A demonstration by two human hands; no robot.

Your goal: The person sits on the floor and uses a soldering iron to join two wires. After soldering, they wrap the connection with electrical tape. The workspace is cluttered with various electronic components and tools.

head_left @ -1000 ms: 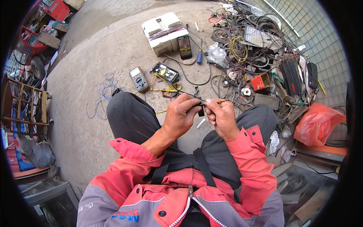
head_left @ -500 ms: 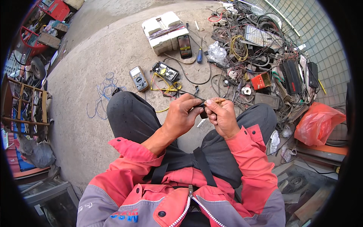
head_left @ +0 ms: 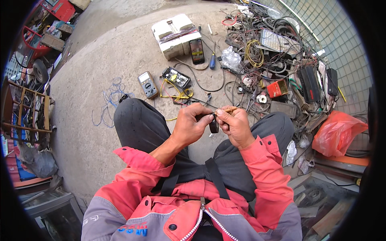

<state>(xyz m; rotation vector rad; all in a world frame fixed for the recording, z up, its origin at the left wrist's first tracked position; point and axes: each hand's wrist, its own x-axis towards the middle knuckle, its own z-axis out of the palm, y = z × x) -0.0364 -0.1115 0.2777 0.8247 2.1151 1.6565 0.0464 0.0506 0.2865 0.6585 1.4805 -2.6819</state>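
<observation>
My left hand [head_left: 190,122] and my right hand [head_left: 237,125] meet over my lap, fingertips almost touching. Thumb and forefinger of the left are closed on a thin black cable [head_left: 206,104] that runs in from the floor. Pinched fingers of the right press at the same spot. From there hangs a black loop, seemingly a roll of electrical tape [head_left: 214,125], beside the right fingers. The exact point they grip is small and partly covered by the fingertips. Beyond my hands lie an opened black device with exposed circuitry [head_left: 176,77] and a grey multimeter [head_left: 148,84].
A phone [head_left: 197,51] leans on a white block [head_left: 173,34]. Near it lies a blue-handled screwdriver [head_left: 212,61]. Tangled cables and parts, with a red box [head_left: 277,88], heap at the right by a mesh fence. Blue wire [head_left: 112,98] lies loose at left. A red plastic bag [head_left: 339,134] is far right.
The black loop between my hands hangs lower and shows more openly. My fingertips have shifted slightly; both hands stay pinched together in the same place.
</observation>
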